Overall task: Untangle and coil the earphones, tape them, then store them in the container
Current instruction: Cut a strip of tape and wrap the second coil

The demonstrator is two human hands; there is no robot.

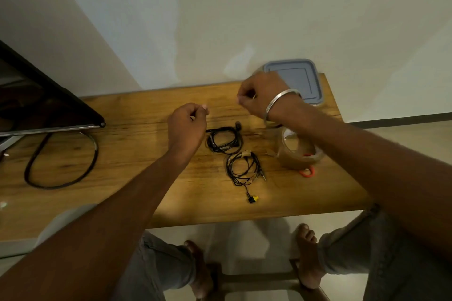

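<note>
Two black earphone sets lie coiled on the wooden table (137, 178). The farther coil (223, 140) sits just right of my left hand (187, 127). The nearer coil (242, 168) has a band of tape at its top and a yellow-tipped earbud (254, 199) trailing toward me. My left hand and my right hand (259, 95) are both raised above the table with fingertips pinched. A faint strip of clear tape seems stretched between them. A roll of clear brown tape (299, 151) stands under my right forearm. The container (296, 80), with its grey-blue lid on, sits at the back right corner.
A dark monitor (49, 105) stands at the left with a black cable (61, 161) looped on the table in front of it. An orange scissors handle (307, 172) pokes out beside the tape roll. The wall runs along the table's far edge. My legs and feet are below the near edge.
</note>
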